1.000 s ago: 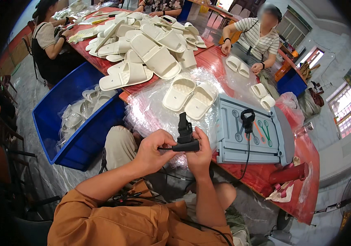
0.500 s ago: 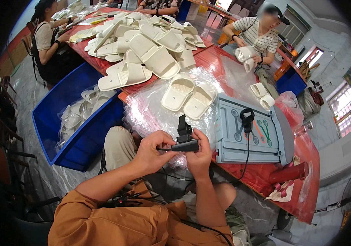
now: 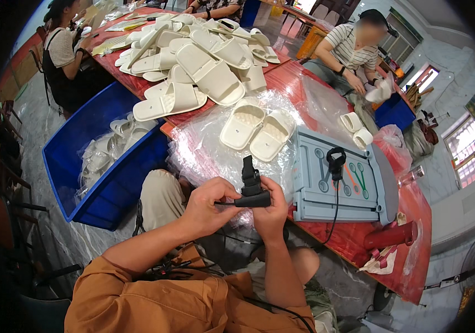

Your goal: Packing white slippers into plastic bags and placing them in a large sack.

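Hands meet over the lap at the table's near edge. Left hand curls its fingers round the rear of a black tool, pinching its cord; right hand wraps the body from below. Slippers lie on plastic just beyond, a grey case to the right, a blue bin to the left.

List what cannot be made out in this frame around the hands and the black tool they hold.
- Head view: the lower end of the black tool is hidden by the fingers of the left hand and right hand.
- Head view: the contents of the blue bin are blurred under clear plastic.
- Head view: the grey tray carries shapes too small to identify.
- Head view: the red table bends away into the dark rim on the right.
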A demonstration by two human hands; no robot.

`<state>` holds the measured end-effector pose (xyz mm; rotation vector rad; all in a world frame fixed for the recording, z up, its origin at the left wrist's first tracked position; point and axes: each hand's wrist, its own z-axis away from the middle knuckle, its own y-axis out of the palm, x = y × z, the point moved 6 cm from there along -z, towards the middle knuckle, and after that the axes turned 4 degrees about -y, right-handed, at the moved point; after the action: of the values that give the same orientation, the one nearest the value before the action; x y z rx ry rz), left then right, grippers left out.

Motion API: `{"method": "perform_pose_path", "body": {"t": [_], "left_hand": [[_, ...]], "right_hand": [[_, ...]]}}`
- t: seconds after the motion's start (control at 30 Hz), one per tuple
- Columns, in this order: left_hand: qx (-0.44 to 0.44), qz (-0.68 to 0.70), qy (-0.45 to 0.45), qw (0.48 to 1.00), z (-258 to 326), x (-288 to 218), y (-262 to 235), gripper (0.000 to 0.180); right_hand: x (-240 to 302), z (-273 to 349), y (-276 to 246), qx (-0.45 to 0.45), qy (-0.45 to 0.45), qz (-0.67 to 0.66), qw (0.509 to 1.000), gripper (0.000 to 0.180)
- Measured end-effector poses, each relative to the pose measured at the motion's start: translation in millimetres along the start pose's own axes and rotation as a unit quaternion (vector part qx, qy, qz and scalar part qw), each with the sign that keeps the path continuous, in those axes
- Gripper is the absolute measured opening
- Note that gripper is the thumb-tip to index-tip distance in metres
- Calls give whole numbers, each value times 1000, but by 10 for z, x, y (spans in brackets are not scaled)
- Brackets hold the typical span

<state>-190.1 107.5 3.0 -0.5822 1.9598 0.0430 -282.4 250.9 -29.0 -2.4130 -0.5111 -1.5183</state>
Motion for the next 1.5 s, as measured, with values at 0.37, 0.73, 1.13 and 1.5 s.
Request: {"method": "perform_pose_path", "body": {"t": [0.37, 0.73, 1.13, 1.5], "left_hand": [[1, -28, -41, 999, -34, -135, -29, 22], [-8, -33, 3, 999, -24, -167, -12, 24], [51, 302, -193, 932, -111, 240, -65, 36], [128, 469, -358, 797, -192, 452, 74, 27]], "right_hand": [[-36, 18, -31, 3, 14, 41, 999, 38], [-30, 10, -29, 3, 1, 54, 999, 36], [184, -30, -149, -29, -71, 142, 987, 53], [100, 81, -34, 0, -28, 8, 1000, 34]]}}
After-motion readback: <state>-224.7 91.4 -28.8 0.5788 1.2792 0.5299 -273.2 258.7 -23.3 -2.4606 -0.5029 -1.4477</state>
